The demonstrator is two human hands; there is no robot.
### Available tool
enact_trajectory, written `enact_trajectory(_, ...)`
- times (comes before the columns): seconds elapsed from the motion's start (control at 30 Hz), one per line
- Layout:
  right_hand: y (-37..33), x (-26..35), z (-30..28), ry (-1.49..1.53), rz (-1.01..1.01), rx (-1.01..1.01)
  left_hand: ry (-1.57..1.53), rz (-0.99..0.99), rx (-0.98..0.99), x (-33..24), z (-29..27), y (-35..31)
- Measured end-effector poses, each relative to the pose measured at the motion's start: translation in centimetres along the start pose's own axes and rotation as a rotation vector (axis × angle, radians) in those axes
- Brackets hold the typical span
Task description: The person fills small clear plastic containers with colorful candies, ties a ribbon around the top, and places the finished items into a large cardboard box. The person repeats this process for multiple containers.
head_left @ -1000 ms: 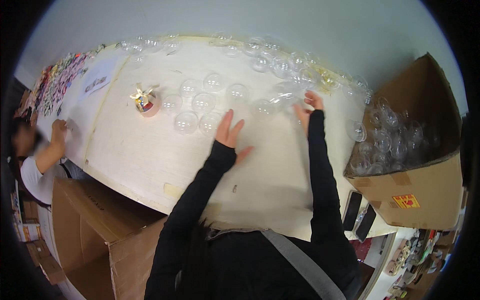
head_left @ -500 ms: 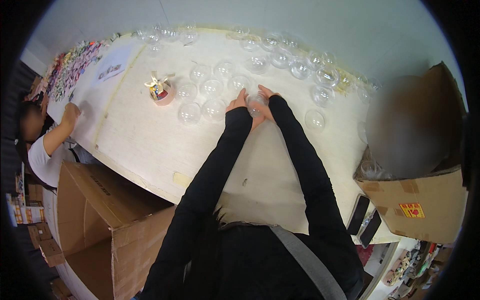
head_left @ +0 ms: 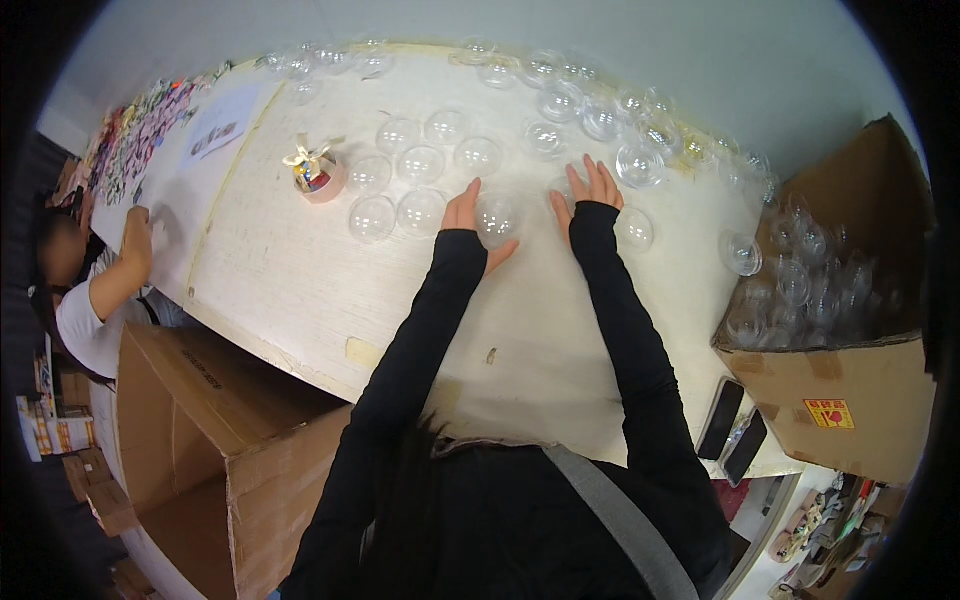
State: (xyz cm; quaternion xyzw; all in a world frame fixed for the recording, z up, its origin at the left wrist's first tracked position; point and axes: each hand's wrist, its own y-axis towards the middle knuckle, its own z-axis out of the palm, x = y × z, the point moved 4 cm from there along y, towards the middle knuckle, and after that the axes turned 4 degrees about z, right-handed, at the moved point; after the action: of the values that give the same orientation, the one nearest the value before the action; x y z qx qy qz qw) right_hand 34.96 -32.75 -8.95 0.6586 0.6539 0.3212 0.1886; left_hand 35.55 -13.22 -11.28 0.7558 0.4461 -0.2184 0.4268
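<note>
My left hand (head_left: 472, 228) is curved round the near-left side of a clear plastic dome (head_left: 497, 216), thumb in front and fingers behind it. To the right, my right hand (head_left: 588, 195) is spread above the table, fingers stretched apart. A faint, blurred clear dome (head_left: 559, 190) shows between its thumb and fingers; whether they touch I cannot tell. Another clear dome (head_left: 634, 230) lies just right of that wrist. Several more domes (head_left: 421, 163) sit in rows left of my hands. Beyond them stands a small round pink box (head_left: 319, 184) with a cream bow and colourful contents.
Many clear domes (head_left: 600, 119) line the table's back edge. At right, a cardboard box (head_left: 825, 385) holds more, with two phone-like dark objects (head_left: 720, 420) near it. Another cardboard box (head_left: 270, 500) stands open at front left. A co-worker's arm (head_left: 125, 255) reaches over the left end, near colourful small pieces (head_left: 150, 135).
My hands have come apart: the right has moved right and spread out, while the left stays at the dome, which sits slightly further left beside the rows.
</note>
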Motion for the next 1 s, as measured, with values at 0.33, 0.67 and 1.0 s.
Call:
enact_trajectory(0.33,-0.9,3.0,0.2,0.618,0.104,0.337,0.117,-0.019,0.191,0.7,-1.6,-0.5)
enact_trajectory(0.67,5.5,4.5,3.7,0.158,-0.215,0.005,0.622,0.137,-0.008,3.2,-0.9,0.1)
enact_trajectory(1.0,1.2,8.0,0.7,1.587,0.62,0.886,0.088,0.375,-0.288,-1.1,-4.0,-0.9)
